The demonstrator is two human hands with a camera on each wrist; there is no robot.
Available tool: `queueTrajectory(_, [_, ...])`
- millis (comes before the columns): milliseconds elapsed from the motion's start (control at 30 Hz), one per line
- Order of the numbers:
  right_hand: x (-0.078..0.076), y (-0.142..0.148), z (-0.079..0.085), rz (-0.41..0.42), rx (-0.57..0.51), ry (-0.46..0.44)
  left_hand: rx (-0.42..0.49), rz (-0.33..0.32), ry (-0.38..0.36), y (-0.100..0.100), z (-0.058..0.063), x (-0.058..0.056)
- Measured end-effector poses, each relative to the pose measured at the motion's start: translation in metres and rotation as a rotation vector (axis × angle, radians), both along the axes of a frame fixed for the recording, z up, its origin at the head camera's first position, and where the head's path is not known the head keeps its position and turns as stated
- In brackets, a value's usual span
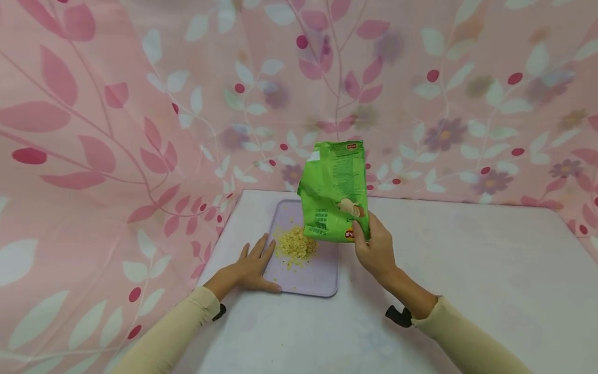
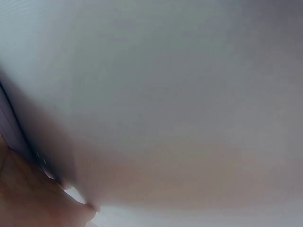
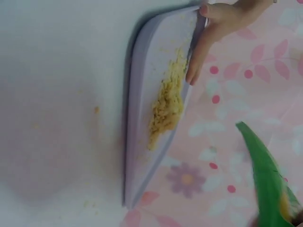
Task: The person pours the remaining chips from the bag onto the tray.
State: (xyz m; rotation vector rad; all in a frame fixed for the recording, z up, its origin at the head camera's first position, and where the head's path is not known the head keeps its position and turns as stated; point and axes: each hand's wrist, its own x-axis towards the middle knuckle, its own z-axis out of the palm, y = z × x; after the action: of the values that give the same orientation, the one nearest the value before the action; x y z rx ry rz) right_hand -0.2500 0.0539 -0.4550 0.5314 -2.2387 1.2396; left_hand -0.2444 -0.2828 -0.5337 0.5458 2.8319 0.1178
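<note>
A green chip bag (image 1: 334, 192) is held up over the right part of a lilac tray (image 1: 322, 280). My right hand (image 1: 377, 248) grips it at the lower right corner, thumb on the printed face. Yellow crumbs (image 1: 296, 244), looking like crushed chips, lie in a heap on the tray. With fingers spread, my left hand (image 1: 254, 265) rests on the tray's left edge. The right wrist view shows the crumb heap (image 3: 168, 101) and part of the green bag (image 3: 265, 179). Only a bit of the left hand (image 2: 38, 198) appears in the left wrist view.
The tray lies on a white table (image 1: 458, 259). Pink floral fabric (image 1: 397, 104) hangs behind it and along the left side. A few small crumbs (image 3: 96, 109) are scattered on the table beside the tray. Black straps (image 1: 399, 316) circle the wrists.
</note>
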Motion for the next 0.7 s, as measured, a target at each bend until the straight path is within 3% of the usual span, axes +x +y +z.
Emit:
queueTrajectory(200, [0.000,0.002,-0.010,0.031,0.162,-0.171,0.014,0.000,-0.009,0.001,0.003,-0.001])
queueTrajectory(433, [0.000,0.004,-0.011,0.020,0.195,-0.217,0.017,0.004,-0.007,0.001,-0.002,-0.001])
queueTrajectory(533, [0.000,0.006,-0.007,0.013,0.152,-0.170,0.020,0.004,-0.016,0.001,-0.001,0.000])
queueTrajectory(700, [0.001,0.007,0.000,-0.030,-0.042,0.029,0.031,-0.001,-0.008,0.001,0.000,0.000])
